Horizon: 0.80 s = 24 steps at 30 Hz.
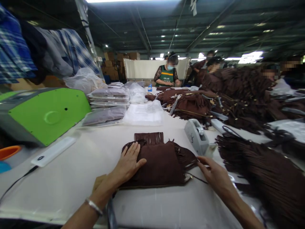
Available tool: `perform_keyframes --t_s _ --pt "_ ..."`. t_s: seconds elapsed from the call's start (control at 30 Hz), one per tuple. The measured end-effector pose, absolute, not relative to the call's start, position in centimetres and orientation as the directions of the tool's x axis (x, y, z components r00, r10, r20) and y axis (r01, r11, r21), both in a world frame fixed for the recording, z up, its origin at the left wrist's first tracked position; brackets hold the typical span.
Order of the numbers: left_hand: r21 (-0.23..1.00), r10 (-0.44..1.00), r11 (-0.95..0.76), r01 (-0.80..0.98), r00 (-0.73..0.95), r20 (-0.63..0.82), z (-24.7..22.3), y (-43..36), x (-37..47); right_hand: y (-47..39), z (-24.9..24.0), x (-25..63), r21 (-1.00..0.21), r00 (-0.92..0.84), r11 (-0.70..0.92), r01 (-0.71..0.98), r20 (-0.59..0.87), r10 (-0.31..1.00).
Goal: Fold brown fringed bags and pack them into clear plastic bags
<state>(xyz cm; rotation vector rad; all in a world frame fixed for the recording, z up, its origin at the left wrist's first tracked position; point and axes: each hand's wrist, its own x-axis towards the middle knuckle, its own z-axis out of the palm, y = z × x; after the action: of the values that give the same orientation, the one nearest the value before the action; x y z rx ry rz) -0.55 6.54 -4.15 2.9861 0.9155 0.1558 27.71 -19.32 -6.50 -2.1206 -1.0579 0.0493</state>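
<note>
A dark brown fringed bag (pixel 157 162) lies flat on the white table in front of me, a fringed flap (pixel 149 138) sticking out at its far edge. Pressed flat on the bag's left part is my left hand (pixel 130 162), fingers stretched out. My right hand (pixel 211 170) is at the bag's right side, thumb and fingertips pinched on the end of its fringe (pixel 187 156). A thin dark cord runs from the bag's lower right corner beneath that hand.
A grey tape dispenser (pixel 196 136) stands just beyond the bag. Brown fringed pieces (pixel 269 178) are heaped at right, more bags (pixel 190 105) behind. Left are a green machine (pixel 52 113), a white power strip (pixel 53 152) and stacked packed bags (pixel 108 98). A masked person (pixel 166 74) works opposite.
</note>
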Motion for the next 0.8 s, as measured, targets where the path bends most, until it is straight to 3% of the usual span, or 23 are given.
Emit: perform_keyframes --t_s 0.13,0.23,0.33,0.5,0.63,0.8 --pt "-0.047 0.525 -0.838 0.544 0.826 0.205 -4.9 5.8 0.4 -19.4 -5.7 29.0 -0.621 0.7 -0.477 0.622 0.168 0.694" --pt "-0.082 0.475 -0.869 0.488 0.869 0.141 -5.2 5.1 0.6 -18.1 -4.6 29.4 -0.504 0.702 -0.569 0.65 0.111 0.703" --pt "-0.048 0.494 -0.863 0.502 0.861 0.124 -4.2 4.8 1.2 -16.3 -4.2 29.9 -0.417 0.678 -0.592 0.69 0.086 0.73" --pt "0.094 0.526 -0.849 0.519 0.817 0.238 1.6 5.4 7.4 -14.6 -5.1 29.8 -0.3 0.665 -0.613 0.731 0.116 0.737" --pt "0.125 0.322 -0.942 0.311 0.943 0.081 3.8 5.5 16.7 -15.2 -6.0 29.4 -0.239 0.65 -0.607 0.758 0.193 0.735" --pt "0.042 0.116 -0.991 0.126 0.975 -0.191 1.1 4.2 24.8 -16.3 -7.4 29.4 -0.252 0.674 -0.625 0.738 0.314 0.669"
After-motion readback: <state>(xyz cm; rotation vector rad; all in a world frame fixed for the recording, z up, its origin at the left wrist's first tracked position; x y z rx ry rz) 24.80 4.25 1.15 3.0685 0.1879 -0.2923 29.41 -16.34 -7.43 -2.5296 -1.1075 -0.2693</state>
